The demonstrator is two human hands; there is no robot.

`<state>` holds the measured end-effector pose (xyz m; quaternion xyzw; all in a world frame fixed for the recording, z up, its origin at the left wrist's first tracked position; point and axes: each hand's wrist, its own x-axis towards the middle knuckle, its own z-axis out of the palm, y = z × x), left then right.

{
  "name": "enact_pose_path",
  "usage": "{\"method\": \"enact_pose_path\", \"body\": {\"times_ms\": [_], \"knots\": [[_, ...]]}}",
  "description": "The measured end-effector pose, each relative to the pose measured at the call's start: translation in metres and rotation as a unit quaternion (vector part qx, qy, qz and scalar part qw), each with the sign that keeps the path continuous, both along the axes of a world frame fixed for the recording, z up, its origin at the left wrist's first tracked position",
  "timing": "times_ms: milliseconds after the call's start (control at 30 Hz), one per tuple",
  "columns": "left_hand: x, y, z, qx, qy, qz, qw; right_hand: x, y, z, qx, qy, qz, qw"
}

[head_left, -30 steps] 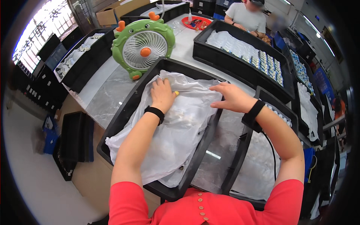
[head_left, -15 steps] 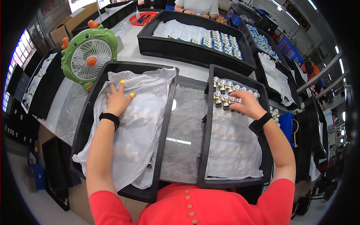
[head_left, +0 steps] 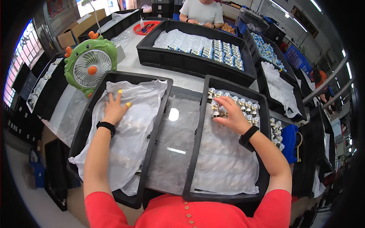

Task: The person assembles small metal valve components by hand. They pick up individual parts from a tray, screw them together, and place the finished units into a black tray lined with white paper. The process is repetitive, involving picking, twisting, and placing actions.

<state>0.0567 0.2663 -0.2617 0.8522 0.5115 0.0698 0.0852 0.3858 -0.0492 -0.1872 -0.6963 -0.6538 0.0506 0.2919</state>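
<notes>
My left hand [head_left: 113, 112] lies on the white sheet [head_left: 131, 140] in the left black tray, with its fingers spread and yellow covers on two fingertips. In the right black tray, my right hand [head_left: 234, 118] reaches over rows of small figurines [head_left: 248, 108] with clear round heads and gold and dark parts. Its thumb and fingers curve around a figurine [head_left: 216, 113] at the left end of the nearer row. The palm and fingers hide part of that row. A white sheet [head_left: 226, 159] covers the near part of this tray.
A green fan [head_left: 91, 64] stands behind the left tray. Beyond is a large black tray [head_left: 182, 57] with blue-and-white figurines [head_left: 227, 53]; another person [head_left: 201, 15] sits behind it. Clear sheeting [head_left: 175, 133] lies between the two near trays. A blue bin [head_left: 290, 142] is at right.
My right hand has moved left along the figurines to the row's left end. My left hand stays spread on the sheet. The whole view has shifted slightly.
</notes>
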Motion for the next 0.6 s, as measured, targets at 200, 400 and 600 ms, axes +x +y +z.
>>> {"method": "enact_pose_path", "body": {"times_ms": [200, 400, 600], "knots": [[0.002, -0.002, -0.002, -0.002, 0.004, 0.002, 1.0, -0.02, -0.041, 0.026, 0.054, 0.26, 0.027, 0.964], [0.002, -0.001, 0.0, 0.009, 0.006, -0.001, 1.0, -0.024, -0.049, 0.023, 0.068, 0.208, 0.024, 0.975], [0.001, -0.002, 0.0, 0.022, 0.009, -0.006, 1.0, -0.025, -0.048, 0.017, 0.059, 0.294, 0.025, 0.954]]}}
